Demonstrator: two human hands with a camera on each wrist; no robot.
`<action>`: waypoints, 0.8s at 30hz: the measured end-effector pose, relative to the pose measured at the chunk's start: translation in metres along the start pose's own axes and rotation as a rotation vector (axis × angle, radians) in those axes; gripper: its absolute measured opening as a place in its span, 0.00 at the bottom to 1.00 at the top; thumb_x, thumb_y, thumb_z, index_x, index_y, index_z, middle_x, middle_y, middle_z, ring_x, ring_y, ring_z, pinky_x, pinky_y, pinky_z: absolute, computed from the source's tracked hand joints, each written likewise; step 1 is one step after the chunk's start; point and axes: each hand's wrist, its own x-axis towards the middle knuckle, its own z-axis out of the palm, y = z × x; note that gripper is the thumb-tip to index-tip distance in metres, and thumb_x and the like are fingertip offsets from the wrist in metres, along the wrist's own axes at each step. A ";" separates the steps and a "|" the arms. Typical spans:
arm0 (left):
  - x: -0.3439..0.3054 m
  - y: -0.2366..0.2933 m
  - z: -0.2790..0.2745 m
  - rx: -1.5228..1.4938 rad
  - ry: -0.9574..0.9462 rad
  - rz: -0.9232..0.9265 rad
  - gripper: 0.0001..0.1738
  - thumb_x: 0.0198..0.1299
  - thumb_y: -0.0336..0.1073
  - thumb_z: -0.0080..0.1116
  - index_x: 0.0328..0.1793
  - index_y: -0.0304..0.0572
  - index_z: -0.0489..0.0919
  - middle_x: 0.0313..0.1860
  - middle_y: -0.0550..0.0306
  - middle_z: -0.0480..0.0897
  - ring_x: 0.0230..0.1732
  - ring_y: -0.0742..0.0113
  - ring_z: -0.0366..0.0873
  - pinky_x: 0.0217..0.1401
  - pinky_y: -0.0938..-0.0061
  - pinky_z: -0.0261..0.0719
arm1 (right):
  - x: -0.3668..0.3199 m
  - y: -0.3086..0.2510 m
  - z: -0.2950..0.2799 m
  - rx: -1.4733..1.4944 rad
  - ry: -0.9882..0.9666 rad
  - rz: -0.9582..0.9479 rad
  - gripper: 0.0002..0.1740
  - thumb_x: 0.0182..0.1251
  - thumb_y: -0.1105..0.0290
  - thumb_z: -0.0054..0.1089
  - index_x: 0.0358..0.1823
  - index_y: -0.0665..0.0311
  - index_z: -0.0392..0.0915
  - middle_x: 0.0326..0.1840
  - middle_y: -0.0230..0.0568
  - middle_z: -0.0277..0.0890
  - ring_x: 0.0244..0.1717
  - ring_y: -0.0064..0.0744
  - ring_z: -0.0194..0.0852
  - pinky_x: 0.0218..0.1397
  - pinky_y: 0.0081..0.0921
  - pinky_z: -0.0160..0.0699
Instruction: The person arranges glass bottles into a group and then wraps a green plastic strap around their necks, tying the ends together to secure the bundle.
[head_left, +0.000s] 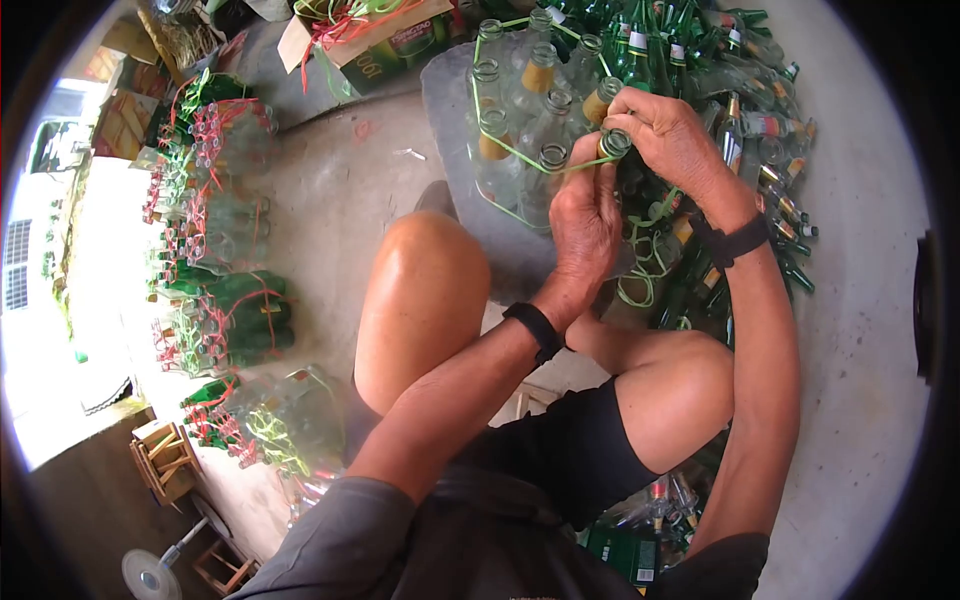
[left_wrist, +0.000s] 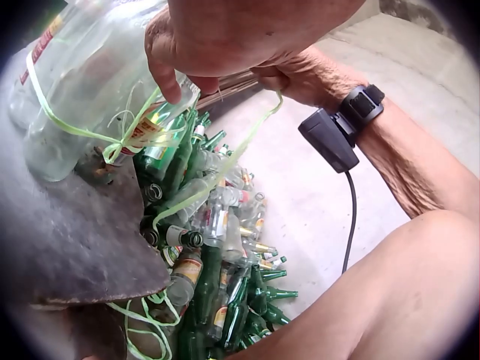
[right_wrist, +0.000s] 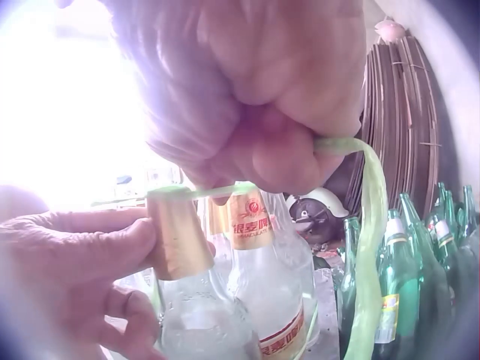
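Observation:
A cluster of clear glass bottles (head_left: 553, 125) stands upright on a grey slab (head_left: 450, 130), with green plastic strapping (head_left: 520, 155) looped around the necks. My left hand (head_left: 585, 225) pinches the gold-foiled neck (right_wrist: 178, 236) of a front bottle between thumb and fingers. Just above it, my right hand (head_left: 672, 140) is curled around the strapping, which runs taut across that bottle's top. The strap's loose tail (right_wrist: 369, 247) hangs down from the right fist. In the left wrist view, a second strap loop (left_wrist: 82, 133) circles the bottles lower down.
Loose green and clear bottles (left_wrist: 214, 277) lie heaped on the floor right of the slab. Tied bottle bundles (head_left: 235, 220) line the left side. A box with coloured strapping (head_left: 385, 45) sits behind. Tangled green strap (head_left: 645, 265) lies near the slab's front. A fan (head_left: 150, 575) stands lower left.

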 end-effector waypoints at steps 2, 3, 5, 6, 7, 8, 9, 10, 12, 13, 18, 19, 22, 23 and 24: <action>-0.001 0.002 -0.002 0.028 -0.059 -0.098 0.17 0.81 0.32 0.52 0.72 0.40 0.77 0.37 0.57 0.81 0.35 0.73 0.76 0.40 0.74 0.78 | -0.011 -0.002 0.004 -0.035 0.017 -0.001 0.09 0.75 0.65 0.61 0.44 0.64 0.79 0.32 0.54 0.80 0.35 0.59 0.79 0.39 0.44 0.77; 0.000 0.002 -0.003 0.029 -0.064 -0.097 0.17 0.81 0.32 0.52 0.72 0.40 0.77 0.37 0.57 0.81 0.35 0.73 0.76 0.40 0.74 0.78 | -0.016 -0.003 0.009 -0.028 0.108 -0.032 0.09 0.76 0.65 0.61 0.45 0.63 0.79 0.34 0.53 0.81 0.37 0.60 0.81 0.39 0.45 0.78; -0.001 0.001 -0.002 -0.004 -0.058 -0.088 0.17 0.81 0.33 0.51 0.71 0.41 0.77 0.34 0.61 0.76 0.30 0.77 0.71 0.34 0.77 0.74 | -0.026 -0.015 0.007 -0.087 0.175 -0.040 0.08 0.77 0.66 0.60 0.49 0.62 0.77 0.38 0.53 0.85 0.42 0.61 0.84 0.40 0.49 0.81; -0.002 0.000 -0.001 -0.007 -0.069 -0.093 0.17 0.81 0.33 0.51 0.71 0.41 0.77 0.34 0.61 0.76 0.30 0.77 0.71 0.34 0.77 0.74 | -0.029 -0.016 0.007 -0.088 0.177 -0.028 0.08 0.77 0.66 0.60 0.49 0.62 0.77 0.38 0.53 0.85 0.42 0.61 0.84 0.40 0.49 0.81; -0.002 -0.002 -0.001 0.000 -0.063 -0.095 0.17 0.81 0.33 0.51 0.71 0.41 0.77 0.34 0.62 0.77 0.29 0.78 0.70 0.32 0.77 0.74 | -0.032 -0.016 0.007 -0.102 0.183 0.009 0.08 0.78 0.66 0.59 0.48 0.62 0.76 0.36 0.54 0.85 0.41 0.61 0.84 0.40 0.50 0.81; -0.002 -0.004 0.000 0.006 -0.055 -0.096 0.17 0.81 0.33 0.51 0.71 0.41 0.77 0.34 0.62 0.78 0.28 0.79 0.70 0.31 0.77 0.74 | -0.035 -0.016 0.006 -0.118 0.188 0.045 0.07 0.78 0.67 0.59 0.47 0.62 0.76 0.35 0.54 0.84 0.40 0.61 0.84 0.40 0.50 0.81; -0.002 -0.006 0.000 0.005 -0.060 -0.079 0.17 0.82 0.34 0.51 0.72 0.40 0.76 0.33 0.61 0.78 0.27 0.79 0.71 0.30 0.76 0.74 | -0.039 -0.016 0.008 -0.105 0.216 0.033 0.07 0.79 0.67 0.57 0.44 0.64 0.74 0.32 0.57 0.82 0.38 0.65 0.81 0.39 0.52 0.78; -0.002 -0.005 -0.002 0.003 -0.068 -0.082 0.17 0.82 0.34 0.51 0.72 0.40 0.76 0.33 0.61 0.78 0.27 0.79 0.71 0.30 0.76 0.74 | -0.042 -0.014 0.010 -0.107 0.218 0.041 0.07 0.79 0.67 0.57 0.44 0.64 0.74 0.32 0.57 0.82 0.38 0.65 0.81 0.39 0.52 0.78; 0.000 -0.001 -0.006 0.039 -0.111 -0.078 0.18 0.82 0.35 0.50 0.72 0.38 0.75 0.35 0.59 0.80 0.28 0.77 0.75 0.31 0.75 0.76 | -0.047 -0.010 0.011 -0.110 0.133 0.040 0.09 0.80 0.66 0.54 0.42 0.64 0.72 0.31 0.60 0.79 0.38 0.69 0.78 0.37 0.54 0.74; 0.002 -0.002 -0.007 0.058 -0.107 -0.034 0.19 0.82 0.36 0.49 0.74 0.38 0.74 0.38 0.57 0.82 0.28 0.74 0.78 0.32 0.74 0.79 | -0.050 -0.011 0.011 -0.097 0.126 0.076 0.11 0.81 0.64 0.51 0.41 0.65 0.71 0.31 0.62 0.77 0.38 0.71 0.75 0.37 0.56 0.71; -0.001 0.004 -0.016 0.107 -0.200 -0.136 0.24 0.75 0.29 0.53 0.75 0.30 0.72 0.63 0.31 0.82 0.61 0.33 0.81 0.61 0.51 0.81 | -0.063 -0.006 0.014 -0.083 0.098 0.119 0.13 0.81 0.62 0.50 0.41 0.65 0.71 0.32 0.62 0.75 0.39 0.71 0.74 0.40 0.57 0.71; 0.000 0.006 -0.018 0.141 -0.232 -0.125 0.27 0.73 0.28 0.54 0.76 0.27 0.69 0.66 0.28 0.80 0.63 0.31 0.80 0.62 0.50 0.80 | -0.066 -0.003 0.014 -0.066 0.094 0.116 0.13 0.81 0.62 0.50 0.41 0.66 0.71 0.32 0.63 0.74 0.39 0.71 0.73 0.40 0.57 0.70; -0.001 0.009 -0.026 0.223 -0.303 -0.082 0.32 0.70 0.27 0.55 0.79 0.27 0.64 0.68 0.24 0.76 0.63 0.27 0.78 0.62 0.49 0.80 | -0.074 0.002 0.013 -0.089 0.056 0.125 0.14 0.80 0.63 0.50 0.41 0.69 0.71 0.32 0.58 0.73 0.34 0.61 0.68 0.41 0.47 0.73; -0.002 0.011 -0.029 0.225 -0.304 -0.078 0.32 0.70 0.27 0.55 0.79 0.27 0.64 0.68 0.24 0.76 0.63 0.27 0.78 0.62 0.49 0.80 | -0.077 0.000 0.011 -0.088 0.060 0.123 0.14 0.80 0.63 0.50 0.41 0.69 0.71 0.32 0.58 0.73 0.34 0.61 0.68 0.41 0.47 0.73; -0.004 0.012 -0.031 0.251 -0.310 -0.025 0.31 0.70 0.27 0.56 0.78 0.27 0.65 0.68 0.23 0.76 0.62 0.26 0.78 0.62 0.48 0.80 | -0.081 -0.002 0.009 -0.087 0.022 0.171 0.14 0.79 0.63 0.50 0.40 0.69 0.71 0.31 0.58 0.72 0.33 0.60 0.68 0.42 0.47 0.73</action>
